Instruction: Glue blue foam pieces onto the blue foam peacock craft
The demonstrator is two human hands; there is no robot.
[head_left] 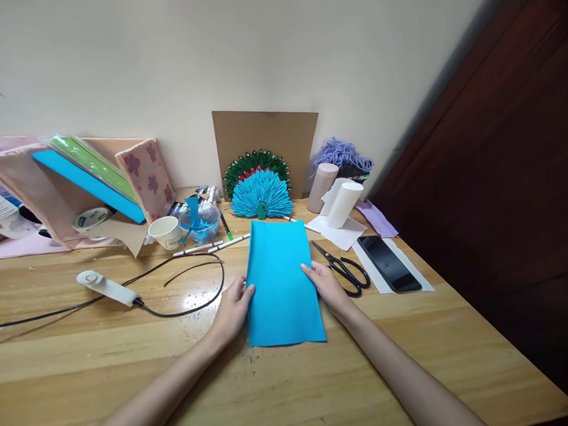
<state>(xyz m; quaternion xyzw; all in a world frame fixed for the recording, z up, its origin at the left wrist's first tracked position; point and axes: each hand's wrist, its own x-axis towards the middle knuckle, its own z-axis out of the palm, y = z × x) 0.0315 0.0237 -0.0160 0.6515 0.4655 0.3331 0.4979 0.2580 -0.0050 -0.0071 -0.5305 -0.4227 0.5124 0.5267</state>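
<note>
Both hands are resting open on a blue sheet (pixel 281 281) that is lying flat on the wooden surface (pixel 120 356), the left hand (pixel 233 307) touching its left edge with the fingertips and the right hand (pixel 325 283) pressing its right edge, neither one clenching. Black scissors (pixel 345 269) are lying just beside the right hand, with a dark phone (pixel 388 262) further right. Behind the sheet, a blue-and-green paper fan (pixel 260 190) is standing against a brown board (pixel 263 141) by the wall.
</note>
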